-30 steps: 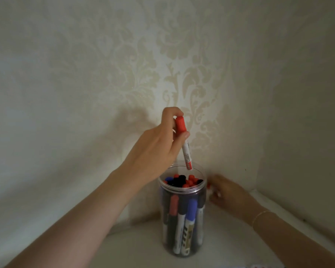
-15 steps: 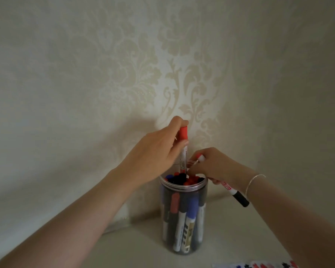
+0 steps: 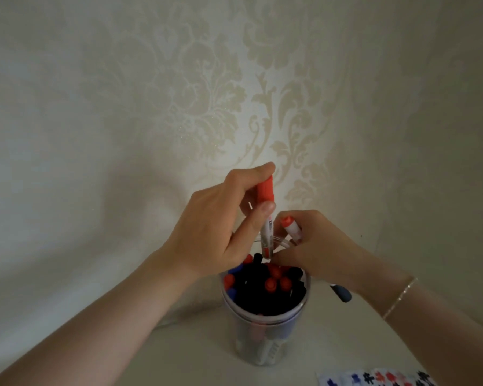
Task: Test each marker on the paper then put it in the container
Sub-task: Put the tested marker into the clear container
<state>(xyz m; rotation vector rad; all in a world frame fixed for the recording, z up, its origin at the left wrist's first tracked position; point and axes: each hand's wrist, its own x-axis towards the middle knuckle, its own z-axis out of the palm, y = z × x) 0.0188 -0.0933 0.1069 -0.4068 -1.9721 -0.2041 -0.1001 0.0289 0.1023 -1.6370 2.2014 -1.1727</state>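
A red-capped marker is held upright over the jar, its lower end just above the caps of the markers packed inside. It is pinched by the left hand, thumb on the barrel below the cap and forefinger curled over the cap's top. A second marker with a red end is gripped by the right hand, curled round it beside the jar's far rim; a dark cap is seen under that wrist, where a thin bracelet is worn. The clear jar is stood on a pale table against patterned wallpaper. Paper with coloured test marks is seen at the bottom edge, right of the jar
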